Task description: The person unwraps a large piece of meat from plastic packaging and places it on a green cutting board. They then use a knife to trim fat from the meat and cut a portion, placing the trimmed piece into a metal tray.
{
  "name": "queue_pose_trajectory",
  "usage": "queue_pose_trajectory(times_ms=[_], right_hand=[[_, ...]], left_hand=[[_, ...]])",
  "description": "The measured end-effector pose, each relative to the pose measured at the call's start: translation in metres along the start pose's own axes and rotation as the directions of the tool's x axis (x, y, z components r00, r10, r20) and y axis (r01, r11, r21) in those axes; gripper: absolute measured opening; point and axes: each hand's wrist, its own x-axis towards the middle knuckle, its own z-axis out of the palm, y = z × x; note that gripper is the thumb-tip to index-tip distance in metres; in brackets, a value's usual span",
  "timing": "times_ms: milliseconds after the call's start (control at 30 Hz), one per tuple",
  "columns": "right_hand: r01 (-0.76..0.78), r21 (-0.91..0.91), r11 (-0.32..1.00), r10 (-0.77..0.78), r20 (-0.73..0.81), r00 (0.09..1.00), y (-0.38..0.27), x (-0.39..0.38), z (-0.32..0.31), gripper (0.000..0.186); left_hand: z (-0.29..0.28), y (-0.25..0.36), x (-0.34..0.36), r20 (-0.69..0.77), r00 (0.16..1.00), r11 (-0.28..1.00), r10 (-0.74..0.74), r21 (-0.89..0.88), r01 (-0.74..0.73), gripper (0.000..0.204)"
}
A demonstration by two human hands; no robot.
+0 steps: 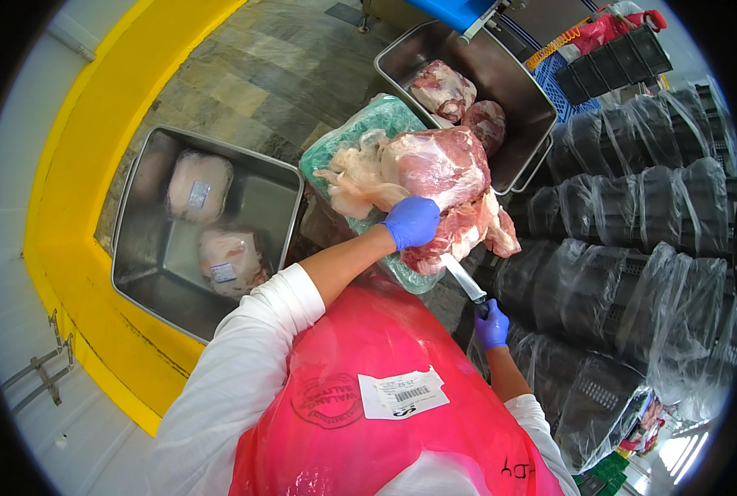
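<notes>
A large raw piece of meat (439,165), red with pale fat, lies on a surface covered in green plastic (368,124) in front of me. My left hand (412,223), in a blue glove, is closed on the near side of the meat, its fingertips partly hidden. At the lower right, my right hand (491,325), also gloved in blue, grips a knife (465,279) by its black handle. The blade points up and left, its tip at the meat's lower edge. A loose pale flap of fat (352,178) hangs off the meat's left side.
On the left, a steel tub (170,285) holds two wrapped, labelled meat pieces (201,188). Another steel tub (513,83) at the far right contains unwrapped meat (443,89). Dark crates wrapped in clear plastic (600,289) stand stacked along my right. A yellow kerb (62,223) borders the floor.
</notes>
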Motion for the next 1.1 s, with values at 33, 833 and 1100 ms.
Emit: queue_pose_trajectory(times_ms=[33, 833, 1100], right_hand=[[-0.001, -0.003, 1.0, 0.001, -0.001, 1.0, 0.0, -0.001, 0.0, 0.024], [0.105, -0.065, 0.992, -0.104, 0.028, 0.994, 0.002, -0.005, -0.028, 0.024], [0.084, -0.118, 0.989, -0.078, 0.048, 0.996, -0.004, -0.014, -0.037, 0.026]], left_hand=[[-0.004, 0.004, 0.001, 0.029, 0.999, 1.0, -0.017, 0.014, 0.017, 0.024], [-0.025, -0.017, -0.012, 0.04, 0.999, 0.929, -0.005, -0.371, 0.019, 0.027], [-0.027, -0.019, -0.027, 0.016, 0.995, 0.862, -0.103, -0.498, 0.097, 0.027]])
